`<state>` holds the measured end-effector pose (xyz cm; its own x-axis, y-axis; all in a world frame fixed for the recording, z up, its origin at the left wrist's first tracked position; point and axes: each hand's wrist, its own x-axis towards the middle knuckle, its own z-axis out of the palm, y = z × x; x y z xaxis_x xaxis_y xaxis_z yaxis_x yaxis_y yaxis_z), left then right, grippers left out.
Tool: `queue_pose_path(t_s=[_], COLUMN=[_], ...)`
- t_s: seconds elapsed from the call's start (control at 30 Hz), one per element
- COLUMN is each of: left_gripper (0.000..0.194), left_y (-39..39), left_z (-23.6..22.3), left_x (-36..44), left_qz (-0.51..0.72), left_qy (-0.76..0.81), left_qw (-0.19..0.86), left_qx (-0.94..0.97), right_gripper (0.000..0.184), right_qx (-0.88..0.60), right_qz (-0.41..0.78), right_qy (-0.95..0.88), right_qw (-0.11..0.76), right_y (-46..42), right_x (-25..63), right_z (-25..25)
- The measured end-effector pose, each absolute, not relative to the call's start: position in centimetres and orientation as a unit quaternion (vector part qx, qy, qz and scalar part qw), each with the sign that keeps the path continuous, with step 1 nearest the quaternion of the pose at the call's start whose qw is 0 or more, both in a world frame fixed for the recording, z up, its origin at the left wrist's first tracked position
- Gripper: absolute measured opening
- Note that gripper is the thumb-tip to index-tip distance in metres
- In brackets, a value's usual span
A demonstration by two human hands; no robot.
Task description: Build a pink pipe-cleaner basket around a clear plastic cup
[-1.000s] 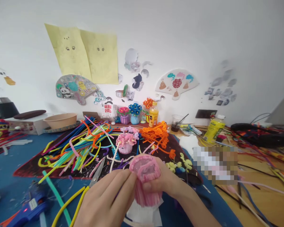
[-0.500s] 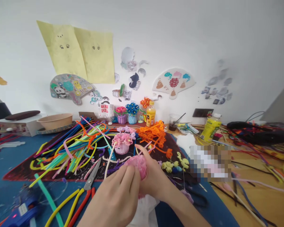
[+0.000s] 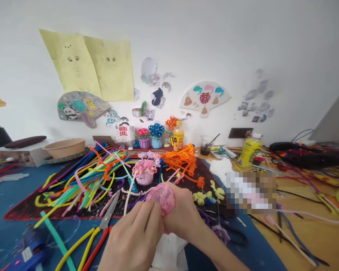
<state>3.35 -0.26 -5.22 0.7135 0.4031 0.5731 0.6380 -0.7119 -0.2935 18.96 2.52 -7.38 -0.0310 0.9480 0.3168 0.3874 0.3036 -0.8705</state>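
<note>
A pink ribbed piece of pipe-cleaner work (image 3: pixel 164 197), round and cup-like, is held low in front of me with its round end tilted towards the camera. My right hand (image 3: pixel 183 214) wraps round its far right side. My left hand (image 3: pixel 138 229) is closed, its bent fingers pressed on the piece's near left edge; the fingertips are partly hidden. Just beyond stands a pale pink pipe-cleaner pot (image 3: pixel 144 178) topped with pink flowers. Scissors (image 3: pixel 110 212) with red handles lie open left of my left hand. White crumpled material (image 3: pixel 171 252) shows below my hands.
Loose coloured pipe cleaners (image 3: pixel 84 180) heap on the dark mat at left, orange ones (image 3: pixel 183 160) at right. A blue glue gun (image 3: pixel 28 252) with a lit red light lies front left. Bottles (image 3: pixel 250 149) and small flower pots (image 3: pixel 157 141) stand along the wall.
My right hand has turned, its raised thumb now lowered behind the pink piece, and more of the piece's round end faces me. The view has shifted slightly.
</note>
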Motion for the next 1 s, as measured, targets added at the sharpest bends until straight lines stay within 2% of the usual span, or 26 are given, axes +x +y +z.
queue_pose_path(t_s=[0.23,0.5,0.67,0.9,1.0], left_gripper=[0.021,0.020,0.021,0.027,0.026], left_y=[-0.4,-0.4,-0.6,-0.8,-1.0], left_z=[-6.4,-6.6,-5.9,-4.8,-4.9], left_x=[4.3,4.7,4.1,3.3,3.5], left_qz=[-0.312,-0.367,-0.312,-0.241,-0.212], left_qy=[-0.322,-0.362,-0.338,-0.319,-0.328], left_qw=[0.294,0.287,0.250,0.173,0.196], left_qx=[-0.844,-0.808,-0.852,-0.900,-0.899], right_gripper=[0.018,0.012,0.022,0.019,0.019], right_qx=[-0.493,-0.490,-0.498,-0.514,-0.520], right_qz=[0.300,0.302,0.290,0.258,0.246], right_qy=[-0.651,-0.650,-0.652,-0.669,-0.673], right_qw=[0.493,0.496,0.492,0.470,0.466], right_y=[2.5,2.4,2.7,2.6,2.4], right_x=[18.9,19.1,19.2,18.9,18.8], right_z=[-7.6,-7.2,-7.5,-7.6,-7.6])
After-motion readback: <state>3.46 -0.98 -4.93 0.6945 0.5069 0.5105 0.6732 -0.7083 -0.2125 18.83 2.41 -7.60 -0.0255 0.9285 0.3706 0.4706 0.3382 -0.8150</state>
